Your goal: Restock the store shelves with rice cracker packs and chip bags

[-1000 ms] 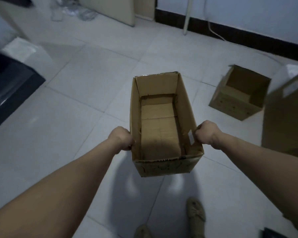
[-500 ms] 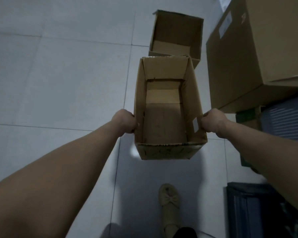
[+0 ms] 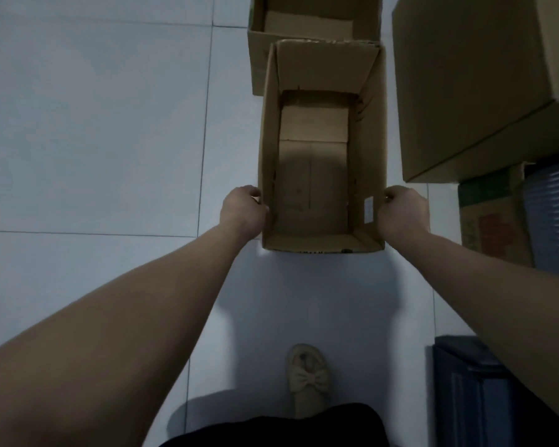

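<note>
An empty open cardboard box [image 3: 313,175] sits in the middle of the head view, its long side pointing away from me. My left hand [image 3: 242,211] grips its left wall near the front corner. My right hand [image 3: 404,211] grips the right wall at the same height, beside a small white label. Whether the box rests on the tiled floor or hangs just above it I cannot tell. No rice cracker packs or chip bags are in view.
A second open box [image 3: 313,17] lies just behind the held one. A large closed carton [image 3: 478,85] stands at the right, with a printed carton [image 3: 491,217] and a dark crate [image 3: 471,391] below it. My shoe [image 3: 307,379] is near the bottom.
The view has swung right and down, so the second open box now lies directly behind the held box, which sits lower and closer to the floor. Both hands keep their grip.
</note>
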